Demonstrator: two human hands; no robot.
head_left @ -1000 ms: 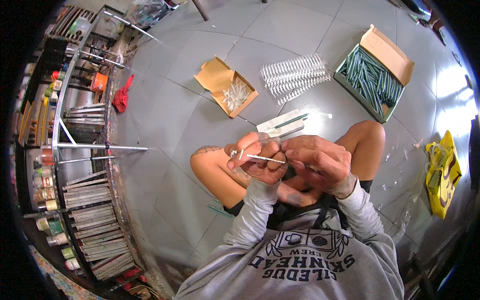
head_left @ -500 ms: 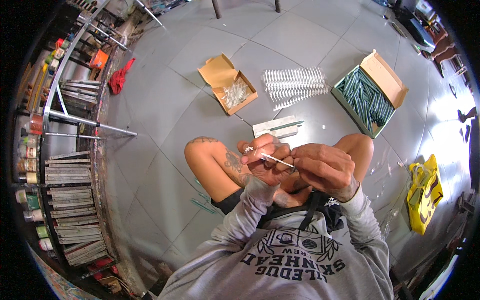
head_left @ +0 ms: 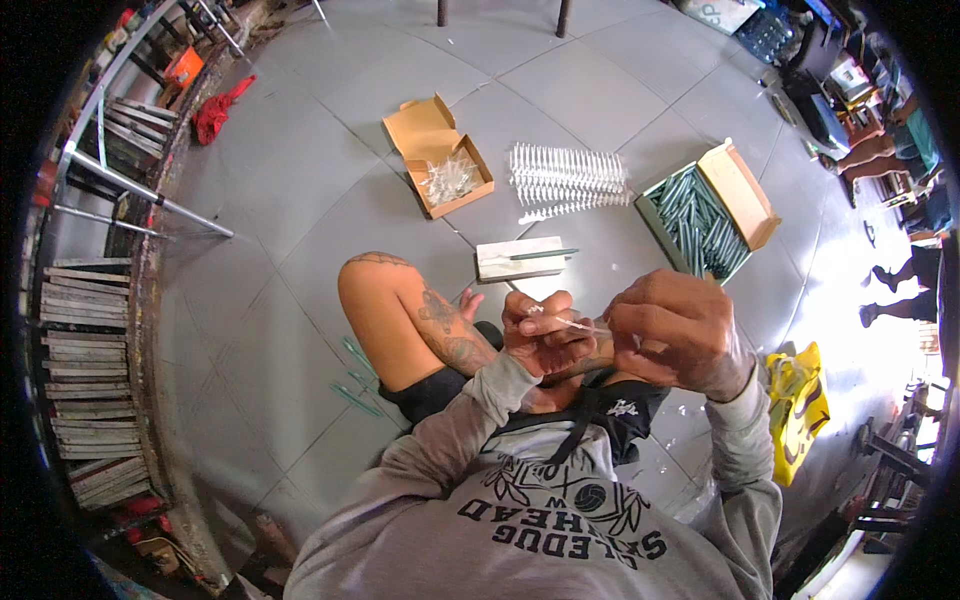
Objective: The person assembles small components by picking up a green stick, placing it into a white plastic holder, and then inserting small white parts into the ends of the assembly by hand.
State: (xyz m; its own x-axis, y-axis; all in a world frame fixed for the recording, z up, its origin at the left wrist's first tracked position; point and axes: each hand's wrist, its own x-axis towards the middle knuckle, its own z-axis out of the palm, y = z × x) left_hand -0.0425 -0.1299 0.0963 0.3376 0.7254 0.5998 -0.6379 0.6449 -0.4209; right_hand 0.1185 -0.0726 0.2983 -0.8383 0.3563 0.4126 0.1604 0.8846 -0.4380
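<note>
A thin clear tube [head_left: 570, 322] is pinched between left hand [head_left: 535, 335] and right hand [head_left: 675, 330], seemingly best kept level; green tubes box [head_left: 700, 215] lies at one o'clock.

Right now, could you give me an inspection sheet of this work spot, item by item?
Surface: grey tiled floor; the person sits on it.
Job's things: thin clear rod held between both hands.
Clutter: open box of clear pieces, white toothed strips, box of green sticks, small white box, loose green sticks, yellow bag.
Grippers: left hand and right hand each pinch the rod.
Cables: nothing seen.
Surroundings: metal shelving, red cloth, other people's legs at right.
</note>
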